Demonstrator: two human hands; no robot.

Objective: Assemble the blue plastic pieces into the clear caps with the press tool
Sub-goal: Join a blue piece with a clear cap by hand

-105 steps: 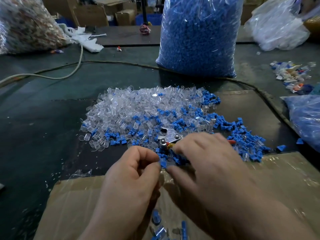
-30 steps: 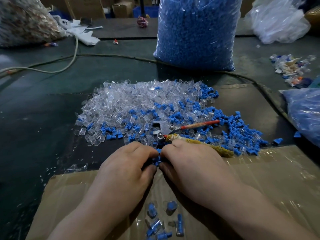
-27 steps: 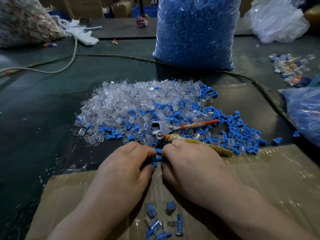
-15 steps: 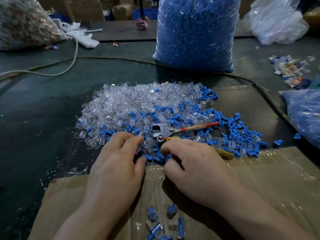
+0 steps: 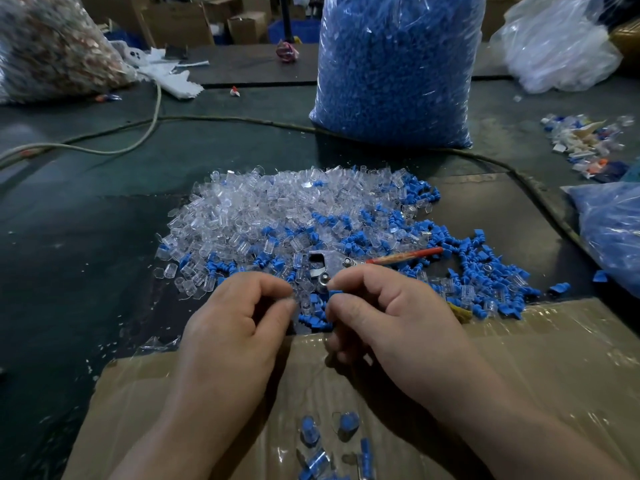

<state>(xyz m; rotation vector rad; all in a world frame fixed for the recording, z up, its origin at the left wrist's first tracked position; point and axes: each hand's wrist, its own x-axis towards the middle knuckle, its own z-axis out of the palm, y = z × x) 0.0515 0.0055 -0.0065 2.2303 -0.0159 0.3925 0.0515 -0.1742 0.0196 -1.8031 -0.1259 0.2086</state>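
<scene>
Both hands, left [image 5: 239, 320] and right [image 5: 391, 317], have lifted, each pinching a piece.

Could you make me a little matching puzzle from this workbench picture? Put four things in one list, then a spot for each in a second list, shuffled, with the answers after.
Things
1. tall clear bag of blue plastic pellets
2. metal press tool with red handle
3. small blue plastic piece
4. finished blue-in-clear caps

Places
A. on the taped cardboard, between the forearms
B. pinched in the right hand's fingertips
C. standing at the far side of the table
D. lying on the loose pile

Pairs: 1-C, 2-D, 3-B, 4-A
</scene>
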